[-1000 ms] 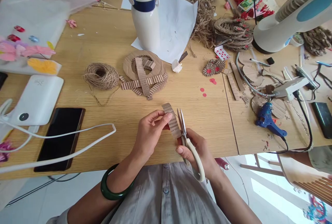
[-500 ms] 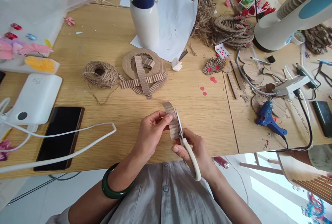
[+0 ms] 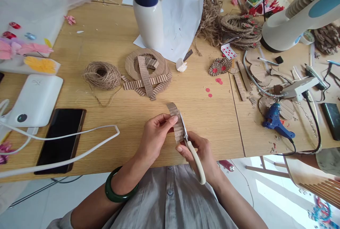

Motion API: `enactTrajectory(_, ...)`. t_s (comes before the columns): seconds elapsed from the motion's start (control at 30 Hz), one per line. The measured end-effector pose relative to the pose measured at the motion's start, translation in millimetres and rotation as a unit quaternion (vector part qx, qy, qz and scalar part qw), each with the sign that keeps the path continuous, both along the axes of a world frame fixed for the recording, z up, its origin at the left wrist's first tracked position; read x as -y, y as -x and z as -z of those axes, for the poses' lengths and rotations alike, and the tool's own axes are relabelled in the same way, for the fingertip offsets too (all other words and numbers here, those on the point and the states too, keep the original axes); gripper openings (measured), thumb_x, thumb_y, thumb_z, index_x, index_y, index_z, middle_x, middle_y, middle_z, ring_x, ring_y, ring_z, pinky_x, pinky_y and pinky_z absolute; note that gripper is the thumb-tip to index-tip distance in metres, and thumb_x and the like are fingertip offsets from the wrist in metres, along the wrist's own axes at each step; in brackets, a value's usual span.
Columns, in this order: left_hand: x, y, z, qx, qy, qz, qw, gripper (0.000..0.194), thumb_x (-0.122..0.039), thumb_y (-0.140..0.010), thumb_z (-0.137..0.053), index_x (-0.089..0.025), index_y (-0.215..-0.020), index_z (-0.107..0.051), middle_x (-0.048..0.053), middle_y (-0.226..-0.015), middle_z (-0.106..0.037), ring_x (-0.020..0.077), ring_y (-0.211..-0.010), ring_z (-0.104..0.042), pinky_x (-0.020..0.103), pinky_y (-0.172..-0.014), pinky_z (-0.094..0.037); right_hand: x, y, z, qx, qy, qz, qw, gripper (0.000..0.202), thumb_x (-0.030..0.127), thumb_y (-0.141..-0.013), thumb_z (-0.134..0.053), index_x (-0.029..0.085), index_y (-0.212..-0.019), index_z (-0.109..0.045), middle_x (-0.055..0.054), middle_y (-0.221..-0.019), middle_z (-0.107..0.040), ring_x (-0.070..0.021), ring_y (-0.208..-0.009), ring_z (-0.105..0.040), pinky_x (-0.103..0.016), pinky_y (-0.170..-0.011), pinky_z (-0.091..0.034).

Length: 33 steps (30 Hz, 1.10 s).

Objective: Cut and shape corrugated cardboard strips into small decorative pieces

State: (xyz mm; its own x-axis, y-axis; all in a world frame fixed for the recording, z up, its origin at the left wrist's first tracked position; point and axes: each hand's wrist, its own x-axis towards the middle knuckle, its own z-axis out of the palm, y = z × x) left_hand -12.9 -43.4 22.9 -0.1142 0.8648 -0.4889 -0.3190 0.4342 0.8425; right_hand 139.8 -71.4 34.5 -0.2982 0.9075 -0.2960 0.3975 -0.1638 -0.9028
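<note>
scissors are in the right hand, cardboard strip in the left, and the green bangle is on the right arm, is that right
Not quite: the green bangle is on the left arm, not the right, as the head view shows. The scissors are in the right hand and the cardboard strip in the left hand.
</note>
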Motion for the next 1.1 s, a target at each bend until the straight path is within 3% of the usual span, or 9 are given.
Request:
enactTrajectory(0.23,-0.3,-1.0,-0.4,0.003,0.006,-0.001,1.0,0.028,-0.04,-0.074,-0.078,-0.016,-0.066,-0.064,-0.003,-0.064,-0.057,0.0107,-0.064,-0.051,0.021,-0.063,-0.046,1.2,0.0,2.2,-0.007,0.015,0.005,1.0,0.039,0.054,-0.085,-0.066,0.02,-0.074,-0.052,0.005,-0.059,-0.042,-0.011,-0.054,-0.036,-0.025,-0.05,-0.03)
enactTrajectory(0.53,-1.7,-0.5,4.0,0.039,0.005,-0.018,0.999,0.027,-0.04,-0.072,-0.08,-0.016,-0.069,-0.067,0.0,-0.071,-0.067,0.0142,-0.07,-0.063,0.026,-0.071,-0.053,1.3,-4.4,2.3,-0.012,0.033,0.023,0.999,0.035,0.053,-0.084,-0.067,0.019,-0.082,-0.058,0.003,-0.061,-0.051,-0.0122,-0.053,-0.046,-0.024,-0.049,-0.036)
enactTrajectory(0.67,-2.7,3.4,7.4,0.051,-0.012,-0.028,0.998,0.027,-0.041,-0.075,-0.078,-0.015,-0.078,-0.07,0.004,-0.079,-0.073,0.0185,-0.076,-0.069,0.029,-0.072,-0.056,-13.1,-22.8,-2.7,0.087,-0.014,0.06,0.994,0.036,0.051,-0.085,-0.066,0.018,-0.099,-0.063,-0.001,-0.072,-0.062,-0.0151,-0.06,-0.056,-0.026,-0.055,-0.041)
enactTrajectory(0.73,-2.8,5.1,7.7,0.041,-0.019,-0.029,0.999,0.028,-0.042,-0.076,-0.076,-0.015,-0.079,-0.07,0.006,-0.083,-0.075,0.0205,-0.079,-0.07,0.03,-0.071,-0.057,-21.3,-35.6,-5.3,0.199,-0.064,0.071,0.975,0.035,0.048,-0.087,-0.063,0.019,-0.107,-0.063,-0.005,-0.084,-0.068,-0.0178,-0.064,-0.061,-0.029,-0.058,-0.043)
enactTrajectory(0.87,-2.2,7.2,7.0,0.04,-0.023,-0.027,0.999,0.033,-0.046,-0.078,-0.073,-0.013,-0.083,-0.071,0.01,-0.087,-0.076,0.024,-0.082,-0.073,0.034,-0.072,-0.058,-31.1,-60.0,-5.5,0.421,-0.162,0.022,0.892,0.033,0.03,-0.089,-0.056,0.02,-0.12,-0.061,-0.009,-0.103,-0.07,-0.0219,-0.07,-0.065,-0.032,-0.059,-0.042)
enactTrajectory(0.97,-1.9,8.7,8.4,0.049,-0.023,-0.023,0.998,0.036,-0.048,-0.08,-0.07,-0.013,-0.087,-0.072,0.011,-0.087,-0.077,0.0254,-0.082,-0.073,0.034,-0.071,-0.058,-32.0,-72.8,-0.8,0.481,-0.197,-0.014,0.854,0.039,0.021,-0.085,-0.055,0.019,-0.124,-0.06,-0.01,-0.11,-0.07,-0.0265,-0.086,-0.066,-0.036,-0.067,-0.048)
enactTrajectory(1.1,-1.3,11.2,11.6,0.064,-0.027,-0.02,0.997,0.037,-0.049,-0.082,-0.067,-0.013,-0.087,-0.073,0.012,-0.087,-0.077,0.0252,-0.081,-0.073,0.031,-0.067,-0.057,-29.2,-82.8,-0.4,0.493,-0.227,-0.043,0.839,0.041,0.021,-0.087,-0.055,0.019,-0.128,-0.06,-0.011,-0.123,-0.067,-0.032,-0.104,-0.062,-0.041,-0.077,-0.051)
